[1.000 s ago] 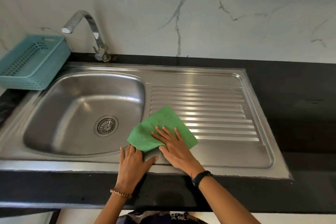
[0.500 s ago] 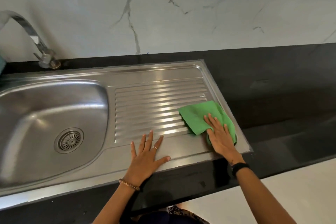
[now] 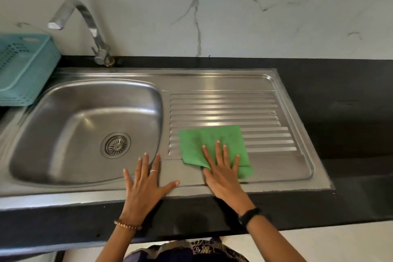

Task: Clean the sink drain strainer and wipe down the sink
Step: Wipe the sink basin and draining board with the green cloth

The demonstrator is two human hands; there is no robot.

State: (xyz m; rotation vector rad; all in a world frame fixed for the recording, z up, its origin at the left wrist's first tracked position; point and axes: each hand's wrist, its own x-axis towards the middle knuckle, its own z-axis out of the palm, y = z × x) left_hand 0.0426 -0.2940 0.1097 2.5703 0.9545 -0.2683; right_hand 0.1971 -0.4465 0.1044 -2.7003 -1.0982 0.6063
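A person's right hand [image 3: 223, 173], fingers straight, is pressing a green cloth [image 3: 212, 144] flat against the ribbed drainboard [image 3: 223, 108] near the sink's [image 3: 85, 89] front edge, apparently wiping it. The left hand [image 3: 144, 185], fingers spread and holding nothing, is bracing on the front rim. The drain strainer [image 3: 116, 145] is sitting in the basin, below a marble-patterned wall [image 3: 234, 6].

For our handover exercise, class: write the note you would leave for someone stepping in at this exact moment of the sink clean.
Left hand: open, flat on the sink's front ledge, bracing.
Right hand: open, pressing the green cloth onto the near part of the ribbed drainboard.
Drain strainer: seated in the basin; its cleanliness cannot be judged.
Done: drainboard wiping is under way.
Left: probably the rest of the drainboard, the basin, the rim and the tap.
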